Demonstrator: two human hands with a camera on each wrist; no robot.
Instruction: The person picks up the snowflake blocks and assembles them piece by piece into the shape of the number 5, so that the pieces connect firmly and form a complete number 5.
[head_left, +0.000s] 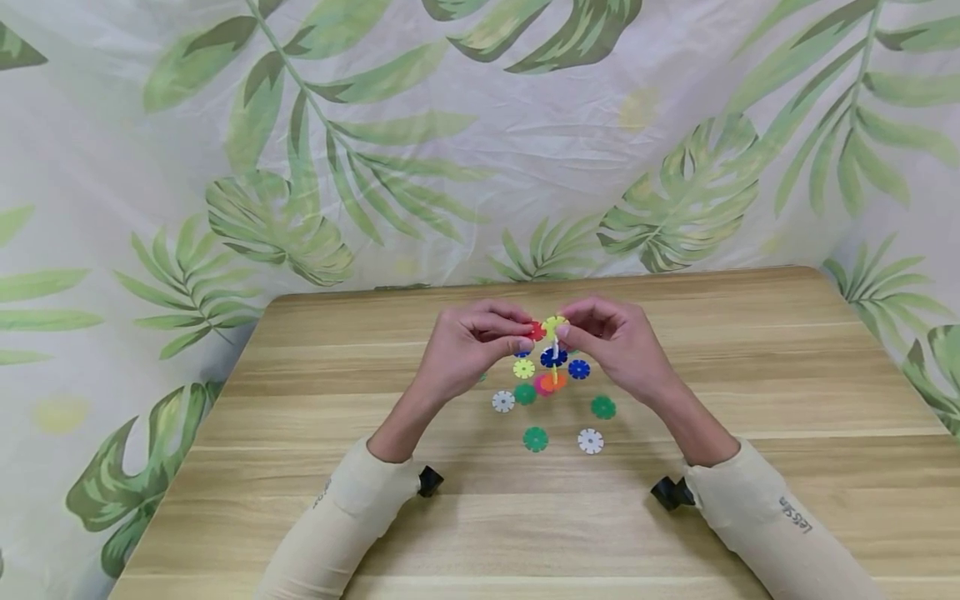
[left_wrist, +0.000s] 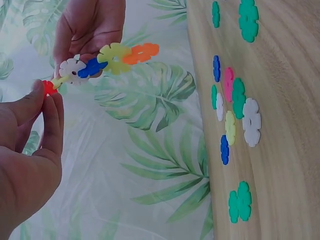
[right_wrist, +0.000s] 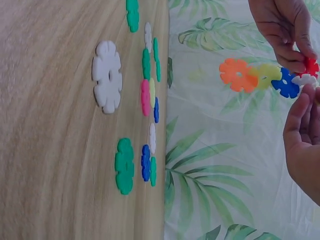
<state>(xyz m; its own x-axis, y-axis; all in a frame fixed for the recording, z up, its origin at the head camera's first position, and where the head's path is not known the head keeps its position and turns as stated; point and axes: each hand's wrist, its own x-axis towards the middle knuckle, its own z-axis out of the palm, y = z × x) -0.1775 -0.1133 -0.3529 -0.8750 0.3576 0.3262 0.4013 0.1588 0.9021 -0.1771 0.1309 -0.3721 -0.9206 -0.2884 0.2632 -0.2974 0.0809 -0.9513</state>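
Observation:
Between finger and thumb, my left hand pinches a red notched interlocking disc. My right hand pinches a yellow interlocking disc at the upper end of a joined chain, with the red disc right at its edge. From that end the chain runs through a white disc, a blue disc and another yellow disc to an orange disc. Both hands hold these pieces above the table, close together. In the right wrist view, my right fingertips partly cover the chain's end.
Loose notched discs lie on the wooden table beneath the hands, among them a white disc, a green disc, a blue disc and a pink disc. A leaf-patterned cloth hangs behind the far edge.

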